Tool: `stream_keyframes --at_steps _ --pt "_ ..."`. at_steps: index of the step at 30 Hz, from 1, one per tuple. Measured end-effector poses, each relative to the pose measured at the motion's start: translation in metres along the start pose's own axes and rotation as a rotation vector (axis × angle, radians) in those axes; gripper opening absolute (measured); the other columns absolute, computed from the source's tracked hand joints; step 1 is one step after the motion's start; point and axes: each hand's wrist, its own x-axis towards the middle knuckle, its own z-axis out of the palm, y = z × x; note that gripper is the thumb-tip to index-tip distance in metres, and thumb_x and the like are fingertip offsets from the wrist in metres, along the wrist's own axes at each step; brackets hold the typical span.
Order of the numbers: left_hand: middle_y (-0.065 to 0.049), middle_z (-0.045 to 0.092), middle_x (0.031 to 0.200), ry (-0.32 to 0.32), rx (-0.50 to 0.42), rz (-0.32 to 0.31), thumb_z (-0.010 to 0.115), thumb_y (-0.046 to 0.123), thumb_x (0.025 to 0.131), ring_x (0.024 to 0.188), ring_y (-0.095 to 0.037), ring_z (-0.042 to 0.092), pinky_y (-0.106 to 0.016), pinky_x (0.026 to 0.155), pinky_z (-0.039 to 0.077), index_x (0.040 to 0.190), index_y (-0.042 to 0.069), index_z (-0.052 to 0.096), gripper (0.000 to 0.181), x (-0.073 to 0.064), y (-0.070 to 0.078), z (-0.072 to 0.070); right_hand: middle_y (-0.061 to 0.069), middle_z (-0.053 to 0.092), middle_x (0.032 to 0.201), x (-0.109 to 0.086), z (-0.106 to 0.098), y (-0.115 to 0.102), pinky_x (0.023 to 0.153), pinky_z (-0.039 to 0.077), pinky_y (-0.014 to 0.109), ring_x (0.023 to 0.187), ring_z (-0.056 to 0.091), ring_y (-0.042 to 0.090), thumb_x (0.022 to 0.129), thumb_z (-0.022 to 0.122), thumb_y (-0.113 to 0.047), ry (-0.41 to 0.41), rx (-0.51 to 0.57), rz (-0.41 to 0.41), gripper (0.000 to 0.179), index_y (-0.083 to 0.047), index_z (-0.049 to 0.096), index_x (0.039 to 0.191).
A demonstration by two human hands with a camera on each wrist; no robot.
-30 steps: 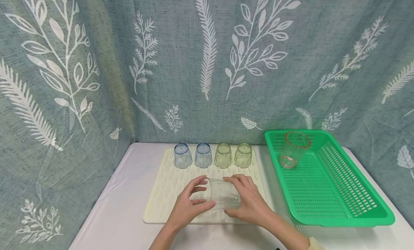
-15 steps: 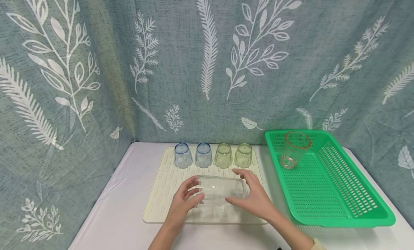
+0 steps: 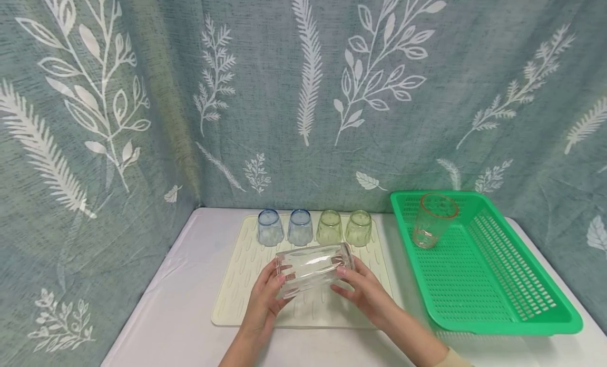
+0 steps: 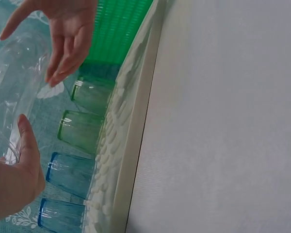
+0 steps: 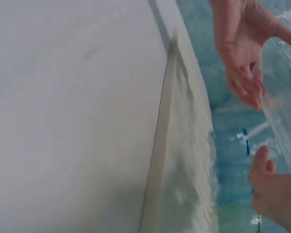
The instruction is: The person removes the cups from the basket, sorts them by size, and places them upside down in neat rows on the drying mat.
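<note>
A clear drinking glass [image 3: 310, 269] lies on its side in the air above a cream drying mat [image 3: 237, 298], its right end tilted upward. My left hand [image 3: 262, 298] grips its left end, thumb in front and fingers showing through from behind. At the other end my right hand [image 3: 369, 290] holds the glass with its thumb on the near side; some fingers show through. In the left wrist view the glass [image 4: 9, 92] spans between both hands. Only part of the glass [image 5: 283, 97] shows in the right wrist view. Which end is the rim, I cannot tell.
Two blue-tinted glasses [image 3: 300, 229] and two green-tinted glasses [image 3: 358, 230] stand upside down along the mat's back edge. To the right, a green plastic basket [image 3: 502, 327] holds an upright red-rimmed glass [image 3: 433, 222]. A patterned curtain [image 3: 265, 93] hangs behind.
The clear glass has been raised slightly and its right end tipped up. My right hand, spread at that end half a second ago, has turned and closed on it. Basket and standing glasses stay put.
</note>
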Motion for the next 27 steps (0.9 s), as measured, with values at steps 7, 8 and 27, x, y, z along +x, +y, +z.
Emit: stream_keyframes --at_steps 7,8,27 --pt "-0.001 0.055 0.125 -0.027 -0.030 0.001 0.051 0.017 0.096 0.110 -0.013 0.060 -0.030 0.088 0.053 0.148 -0.001 0.028 0.059 -0.003 0.000 -0.005 -0.002 0.061 0.112 0.007 0.010 0.005 0.102 0.041 0.046 0.110 0.054 0.017 0.095 0.055 -0.010 -0.069 0.219 0.020 0.019 -0.018 0.061 0.111" --pt "-0.002 0.055 0.126 -0.030 -0.027 -0.002 0.051 0.017 0.096 0.110 -0.014 0.060 -0.030 0.088 0.053 0.147 -0.001 0.029 0.059 -0.003 0.001 -0.007 -0.003 0.061 0.113 0.008 0.012 0.006 0.103 0.041 0.046 0.110 0.055 0.017 0.094 0.056 -0.010 -0.066 0.226 0.020 0.020 -0.018 0.061 0.111" --pt "-0.018 0.018 0.157 0.006 1.070 0.034 0.083 0.041 0.076 0.143 -0.040 0.018 -0.064 0.108 0.027 0.156 0.014 0.017 0.107 -0.007 0.030 -0.082 0.018 0.047 0.136 0.037 0.038 0.004 0.091 0.052 0.045 0.110 0.055 0.020 0.089 0.067 -0.013 0.061 -0.049 -0.055 0.063 0.003 0.039 0.143"
